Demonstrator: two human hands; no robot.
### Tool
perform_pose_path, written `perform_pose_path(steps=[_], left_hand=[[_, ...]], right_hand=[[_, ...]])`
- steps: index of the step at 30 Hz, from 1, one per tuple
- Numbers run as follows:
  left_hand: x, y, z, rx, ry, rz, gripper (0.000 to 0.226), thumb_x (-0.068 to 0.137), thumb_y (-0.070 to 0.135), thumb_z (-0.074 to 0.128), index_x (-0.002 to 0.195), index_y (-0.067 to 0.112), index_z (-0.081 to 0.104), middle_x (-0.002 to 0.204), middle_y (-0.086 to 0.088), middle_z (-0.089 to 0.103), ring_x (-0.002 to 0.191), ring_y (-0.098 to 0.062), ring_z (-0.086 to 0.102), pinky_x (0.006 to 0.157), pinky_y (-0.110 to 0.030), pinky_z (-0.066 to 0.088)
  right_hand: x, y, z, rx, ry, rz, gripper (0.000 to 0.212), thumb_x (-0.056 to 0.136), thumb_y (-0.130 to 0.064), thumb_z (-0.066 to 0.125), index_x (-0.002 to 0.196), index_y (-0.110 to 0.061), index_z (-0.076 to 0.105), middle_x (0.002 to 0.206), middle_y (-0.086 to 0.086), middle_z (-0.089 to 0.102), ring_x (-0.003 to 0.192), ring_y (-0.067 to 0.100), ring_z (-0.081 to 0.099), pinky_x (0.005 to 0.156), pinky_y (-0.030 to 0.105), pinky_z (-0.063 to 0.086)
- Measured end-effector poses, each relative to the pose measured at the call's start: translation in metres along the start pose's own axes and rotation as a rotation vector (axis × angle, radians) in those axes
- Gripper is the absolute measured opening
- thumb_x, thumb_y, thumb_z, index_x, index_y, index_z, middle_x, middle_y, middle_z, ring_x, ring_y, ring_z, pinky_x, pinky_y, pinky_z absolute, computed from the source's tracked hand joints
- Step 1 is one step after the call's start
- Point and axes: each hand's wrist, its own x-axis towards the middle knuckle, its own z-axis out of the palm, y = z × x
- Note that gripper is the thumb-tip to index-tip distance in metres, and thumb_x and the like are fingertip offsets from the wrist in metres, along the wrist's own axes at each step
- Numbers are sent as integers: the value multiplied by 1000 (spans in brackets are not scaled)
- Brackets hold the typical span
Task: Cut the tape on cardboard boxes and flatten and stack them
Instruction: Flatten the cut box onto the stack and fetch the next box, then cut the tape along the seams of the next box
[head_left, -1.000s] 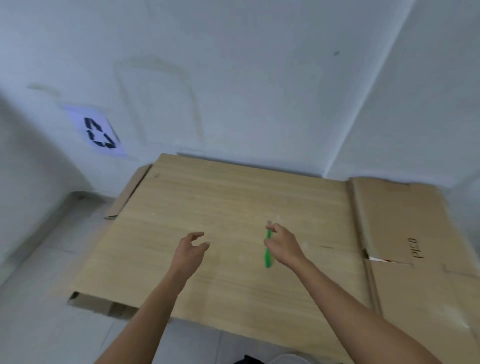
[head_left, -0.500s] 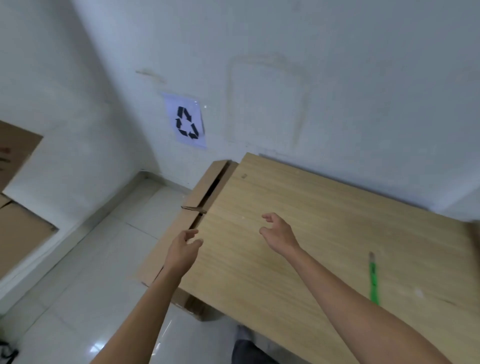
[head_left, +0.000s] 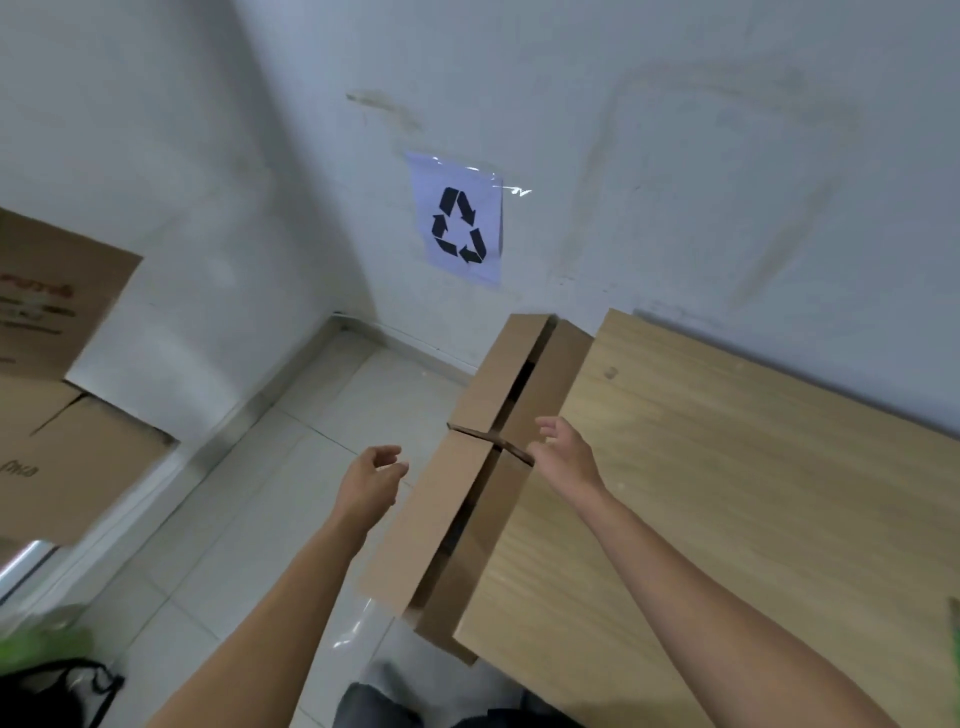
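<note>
A large flattened cardboard box (head_left: 727, 493) with a wood-grain face lies on the floor at the right, its plain brown end flaps (head_left: 457, 499) sticking out to the left. My right hand (head_left: 563, 449) hovers above those flaps, fingers loosely curled, holding nothing. Off the box's left edge, my left hand (head_left: 371, 480) hangs over the tiled floor, also empty with relaxed fingers. The green cutter (head_left: 953, 654) lies on the box at the far right edge of the view, mostly cut off.
Several cardboard boxes (head_left: 57, 405) stand stacked against the left wall. A recycling sign (head_left: 460, 221) is taped to the white wall behind. A black bag (head_left: 57, 693) and something green (head_left: 41, 644) sit at the bottom left. White tiled floor (head_left: 249, 519) lies between the boxes.
The view has swung left. My right hand let go of the green cutter, which now lies on the flattened box far to the right. Both empty hands have moved to the box's left end.
</note>
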Motion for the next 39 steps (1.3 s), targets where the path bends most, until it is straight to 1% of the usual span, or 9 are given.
perform_pose_path(steps=[5, 13, 16, 19, 21, 26, 30, 33, 39], left_hand=[[69, -2, -34, 58, -152, -3, 32, 101, 16, 58, 132, 11, 57, 127, -6, 59, 105, -20, 59, 88, -39, 53], [179, -53, -57, 242, -458, -32, 30, 100, 12, 58, 130, 9, 58, 120, -9, 63, 85, -14, 58, 69, -27, 50], [198, -85, -46, 308, -548, -84, 33, 99, 12, 60, 132, 10, 55, 114, -5, 61, 84, -13, 57, 74, -28, 51], [212, -117, -25, 398, -654, -118, 44, 97, 20, 66, 137, 11, 51, 126, -6, 59, 100, -18, 60, 91, -35, 53], [222, -140, -8, 449, -709, -121, 58, 93, 29, 72, 143, 12, 46, 136, -6, 56, 116, -23, 58, 104, -43, 50], [235, -193, 24, 542, -796, -169, 78, 89, 47, 73, 150, 14, 37, 142, -3, 54, 116, -21, 56, 101, -42, 50], [248, -224, 34, 422, -823, -260, 97, 77, 60, 80, 153, 20, 34, 141, 1, 54, 119, -19, 58, 91, -34, 49], [251, -236, 37, 319, -843, -359, 114, 57, 67, 83, 151, 27, 34, 141, 6, 54, 120, -17, 58, 100, -44, 48], [231, -230, 29, 107, -830, -466, 100, 61, 52, 85, 145, 29, 35, 128, -1, 65, 111, -21, 67, 94, -41, 55]], right_hand=[[20, -8, 64, 110, 94, 131, 40, 95, -16, 57, 134, -21, 54, 136, -1, 57, 120, 17, 53, 96, 28, 41], [27, 28, 177, 248, 375, 525, 61, 98, -10, 55, 154, -21, 33, 156, 5, 39, 138, 26, 42, 101, 31, 39], [24, 55, 206, 231, 433, 637, 67, 96, -15, 58, 156, -22, 28, 154, 6, 41, 134, 30, 46, 103, 35, 44], [26, 90, 238, 218, 467, 695, 77, 87, -27, 70, 152, -33, 29, 148, 6, 49, 127, 31, 53, 103, 50, 49], [27, 110, 258, 177, 492, 764, 87, 86, -29, 71, 155, -39, 19, 154, 4, 39, 135, 35, 44, 109, 54, 41], [26, 151, 294, 61, 610, 847, 95, 86, -31, 73, 158, -36, 11, 162, 0, 17, 138, 37, 35, 112, 51, 29], [34, 176, 304, 12, 653, 879, 102, 80, -42, 79, 157, -35, 12, 157, 7, 32, 138, 34, 35, 107, 48, 29], [33, 179, 307, -12, 657, 866, 100, 82, -44, 77, 156, -37, 10, 156, 3, 35, 139, 29, 33, 106, 47, 28], [8, 161, 305, 63, 662, 851, 99, 80, -50, 75, 156, -38, 12, 159, -4, 33, 141, 24, 33, 108, 45, 27]])
